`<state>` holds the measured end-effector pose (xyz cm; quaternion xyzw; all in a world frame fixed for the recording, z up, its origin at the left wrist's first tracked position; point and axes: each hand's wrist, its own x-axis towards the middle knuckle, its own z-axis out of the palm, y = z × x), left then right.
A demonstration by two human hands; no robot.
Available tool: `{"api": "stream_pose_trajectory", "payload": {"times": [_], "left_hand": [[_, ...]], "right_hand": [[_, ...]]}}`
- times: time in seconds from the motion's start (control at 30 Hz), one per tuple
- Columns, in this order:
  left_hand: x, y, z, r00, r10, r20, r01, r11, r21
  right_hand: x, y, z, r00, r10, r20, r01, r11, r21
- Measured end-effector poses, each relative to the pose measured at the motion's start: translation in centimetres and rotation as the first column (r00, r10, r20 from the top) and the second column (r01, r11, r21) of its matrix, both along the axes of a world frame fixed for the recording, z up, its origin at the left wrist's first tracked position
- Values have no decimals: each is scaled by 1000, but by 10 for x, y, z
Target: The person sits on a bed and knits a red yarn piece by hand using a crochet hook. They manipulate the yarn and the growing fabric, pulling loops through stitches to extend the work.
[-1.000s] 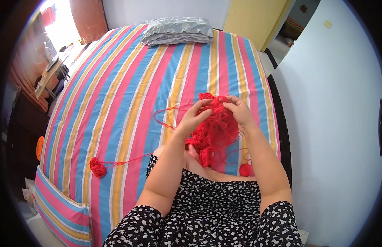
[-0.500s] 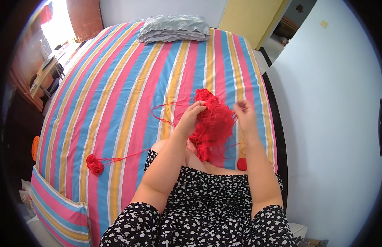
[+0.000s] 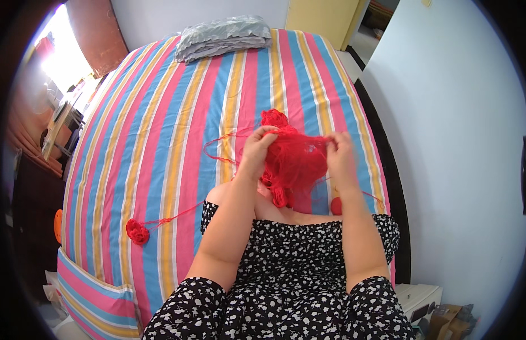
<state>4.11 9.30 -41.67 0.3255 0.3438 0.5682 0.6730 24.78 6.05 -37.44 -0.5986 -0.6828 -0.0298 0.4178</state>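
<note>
Fingers of the left hand point(image 3: 255, 153) are pinched together on the upper left edge of a big mess of tangled red yarn point(image 3: 297, 164), and the right hand point(image 3: 343, 158) (a bit blurry, fair warning) looks closed on the right edge of it. The yarn is pulled out wide between the two, pretty much right in front of the person's lap, over a striped bedsheet point(image 3: 161, 141). A denser red bunch point(image 3: 274, 118) sits just past the left hand, and a loose loop point(image 3: 220, 160) pokes out to the left. Well apart on that same side there's a small red bundle point(image 3: 137, 232) with some strands running toward the bent leg point(image 3: 218, 194). Some round red thing point(image 3: 336, 206) is just beside the right forearm point(image 3: 362, 238), partly hidden, so can't tell what it is. Folded grey-green bedding point(image 3: 224, 38) lies at the far end.
</note>
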Motion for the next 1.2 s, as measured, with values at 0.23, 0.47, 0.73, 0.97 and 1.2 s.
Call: {"api": "stream_pose_trajectory", "payload": {"times": [0.23,0.47,0.73,0.97,1.2], "left_hand": [[-49,18,-7,853,405,329,-455,886,88],[-69,11,12,692,647,318,-721,635,276],[-87,13,9,552,801,231,-832,510,218],[-82,19,1,743,623,244,-663,734,145],[-46,12,0,915,214,342,-249,967,61]], "right_hand": [[64,20,-6,722,108,-683,-382,886,-264],[83,-1,-112,962,119,-247,-252,736,-628],[24,-58,-160,912,331,242,-9,607,-795],[95,-48,-88,945,-90,-314,-170,684,-709],[175,-97,2,291,-56,-955,-219,968,-124]]}}
